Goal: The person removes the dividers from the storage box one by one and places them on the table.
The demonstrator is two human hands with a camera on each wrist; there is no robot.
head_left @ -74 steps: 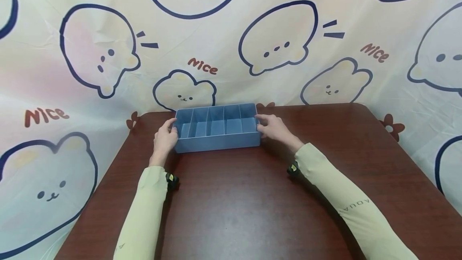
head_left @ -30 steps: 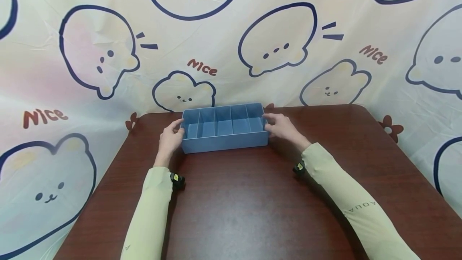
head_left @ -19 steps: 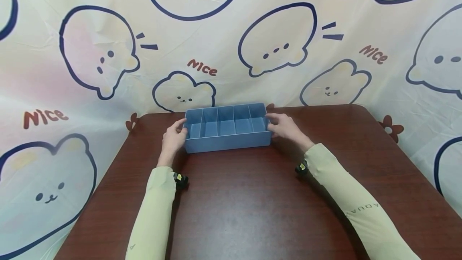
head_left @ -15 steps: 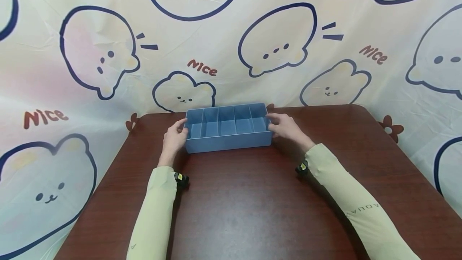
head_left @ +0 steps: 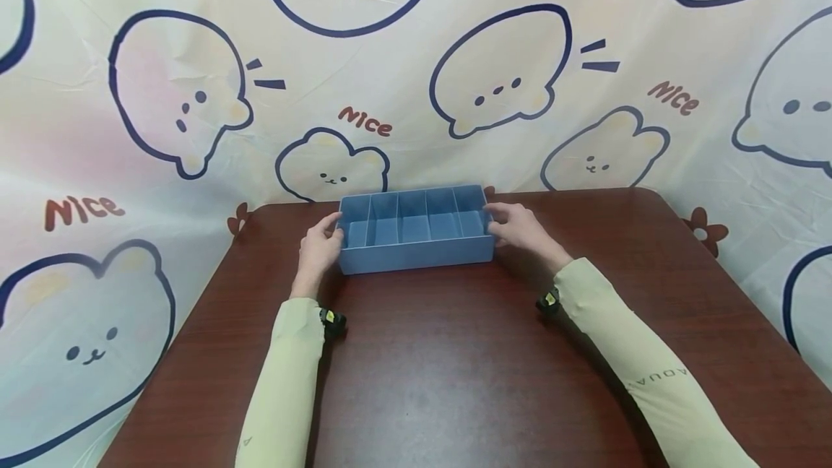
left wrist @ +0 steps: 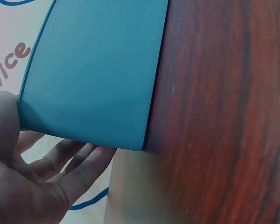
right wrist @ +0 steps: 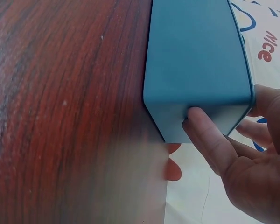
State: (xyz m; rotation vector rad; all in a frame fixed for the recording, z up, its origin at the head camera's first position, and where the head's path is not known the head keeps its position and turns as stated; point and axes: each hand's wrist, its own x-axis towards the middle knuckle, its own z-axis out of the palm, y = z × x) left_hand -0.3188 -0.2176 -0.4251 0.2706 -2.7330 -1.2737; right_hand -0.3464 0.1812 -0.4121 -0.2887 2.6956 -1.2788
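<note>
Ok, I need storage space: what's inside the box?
The box has five compartments; nothing shows in them. Its front wall hides their nearest parts.

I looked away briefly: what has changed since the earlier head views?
The blue box has shifted to the person's right along the table, the left hand and right hand moving with it. Both still hold its ends; the backdrop looks unchanged.

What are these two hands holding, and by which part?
The blue rectangular five-compartment box, held at its two short ends: left hand on one, right hand on the other.
</note>
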